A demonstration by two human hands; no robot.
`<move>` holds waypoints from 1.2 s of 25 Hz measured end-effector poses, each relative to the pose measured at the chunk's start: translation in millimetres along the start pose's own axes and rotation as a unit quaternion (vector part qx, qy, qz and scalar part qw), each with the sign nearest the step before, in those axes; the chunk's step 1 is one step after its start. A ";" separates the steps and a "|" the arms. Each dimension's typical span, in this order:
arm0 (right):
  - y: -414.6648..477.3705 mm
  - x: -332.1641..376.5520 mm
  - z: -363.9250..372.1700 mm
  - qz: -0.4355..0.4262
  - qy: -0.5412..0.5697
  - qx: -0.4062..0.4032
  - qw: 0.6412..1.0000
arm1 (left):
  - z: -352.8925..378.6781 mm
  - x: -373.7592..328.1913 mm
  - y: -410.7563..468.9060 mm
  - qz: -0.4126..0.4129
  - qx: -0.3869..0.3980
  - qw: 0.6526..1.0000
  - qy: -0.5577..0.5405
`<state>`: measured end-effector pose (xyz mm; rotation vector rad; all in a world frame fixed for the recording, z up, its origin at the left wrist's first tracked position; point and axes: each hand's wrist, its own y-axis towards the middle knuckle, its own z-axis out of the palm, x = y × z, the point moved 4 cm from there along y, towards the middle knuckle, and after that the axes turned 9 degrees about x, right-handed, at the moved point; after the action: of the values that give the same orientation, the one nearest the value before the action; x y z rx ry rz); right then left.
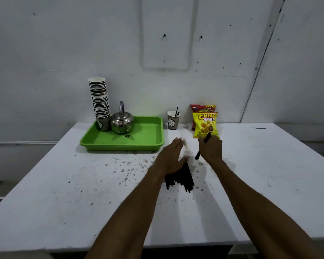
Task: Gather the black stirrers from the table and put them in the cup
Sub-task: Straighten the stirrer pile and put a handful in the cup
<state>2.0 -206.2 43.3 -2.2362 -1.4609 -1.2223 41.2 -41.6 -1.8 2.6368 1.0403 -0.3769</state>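
Dim, flat light with soft shadows beneath both forearms; wide-angle bending at edges, slightly soft focus.

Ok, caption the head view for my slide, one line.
Left hand rests on the stirrer pile while right hand grips one black stirrer short of the cup.

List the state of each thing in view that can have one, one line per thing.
Left hand: open, flat on the pile of stirrers on the table.
Right hand: shut on a few stirrers.
Cup: upright, a few stirrers inside.
Stack of cups: upright on the green tray.
Kettle: upright, handle raised.
Snack bags: standing, look unopened.
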 end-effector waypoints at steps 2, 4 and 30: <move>30.8 16.9 -3.2 -0.012 0.009 -0.010 1.000 | -19.5 7.4 25.5 -0.006 -0.031 0.999 -0.011; 68.4 35.3 -2.0 -0.025 0.020 -0.024 0.999 | -37.9 21.5 54.7 -0.040 -0.064 0.995 -0.063; 260.6 70.5 118.6 -0.097 -0.035 0.081 0.991 | -36.1 136.4 211.4 -0.098 -0.172 0.952 -0.233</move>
<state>293.5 -220.0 85.7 -2.0909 -1.7716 -1.0427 289.3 -92.5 19.7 2.0073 1.0882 -0.7441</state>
